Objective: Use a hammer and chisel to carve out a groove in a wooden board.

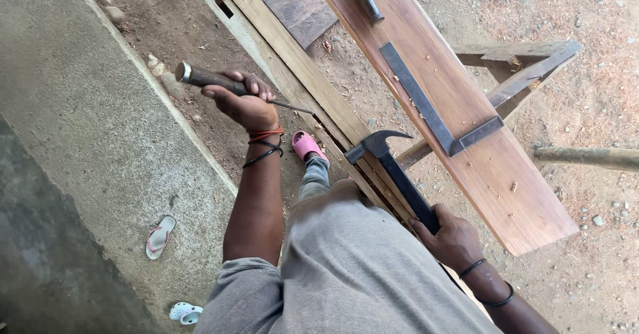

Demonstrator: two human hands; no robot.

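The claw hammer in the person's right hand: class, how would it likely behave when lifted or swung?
The claw hammer probably feels top-heavy, its dark metal head far from the right hand gripping the handle's end. It looks rigid, and unlikely to roll.

The left hand [245, 102] grips a chisel [226, 84] by its wooden handle, blade pointing toward the long wooden frame [303, 84] lying on the dirt. The right hand [452, 239] holds a black claw hammer [393, 167] by its handle, head raised near the frame. A reddish plank [479, 154] rests on a sawhorse [519, 74], with a steel square [432, 111] lying on it. A pink shoe [306, 146] stands beside the frame.
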